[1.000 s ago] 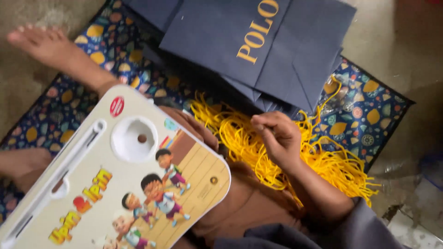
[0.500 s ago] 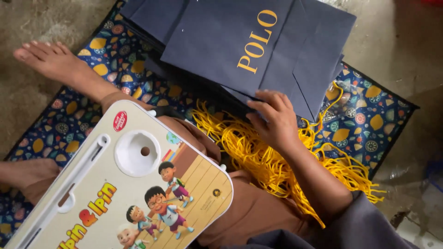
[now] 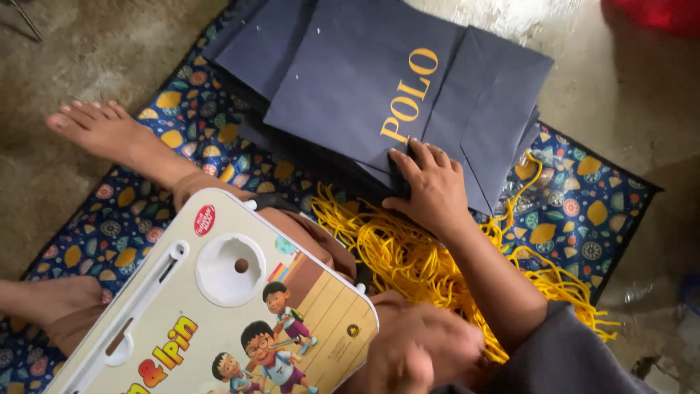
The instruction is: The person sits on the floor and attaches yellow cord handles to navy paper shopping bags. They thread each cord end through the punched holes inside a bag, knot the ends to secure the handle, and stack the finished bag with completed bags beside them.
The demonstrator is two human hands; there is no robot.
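Observation:
My right hand (image 3: 432, 191) lies on the lower edge of the top navy paper bag (image 3: 379, 87), which has gold lettering. Its fingers rest on top of the bag and the thumb is tucked at the bag's edge. That bag tops a stack of flat navy bags (image 3: 503, 131). A heap of yellow cords (image 3: 408, 255) lies just under my wrist. Blurred at the bottom, my left hand (image 3: 415, 354) is curled by the corner of a cream lap desk (image 3: 219, 306) with cartoon pictures; what it holds is unclear.
I sit on a blue mat (image 3: 583, 211) with a yellow fruit pattern, on a concrete floor (image 3: 87, 44). My bare foot (image 3: 109, 131) stretches to the left, my other foot (image 3: 51, 306) is at the lower left. A red object (image 3: 660, 14) sits at the top right.
My right hand has left the yellow cords and moved up onto the edge of the navy bags. My left hand has come into view at the bottom.

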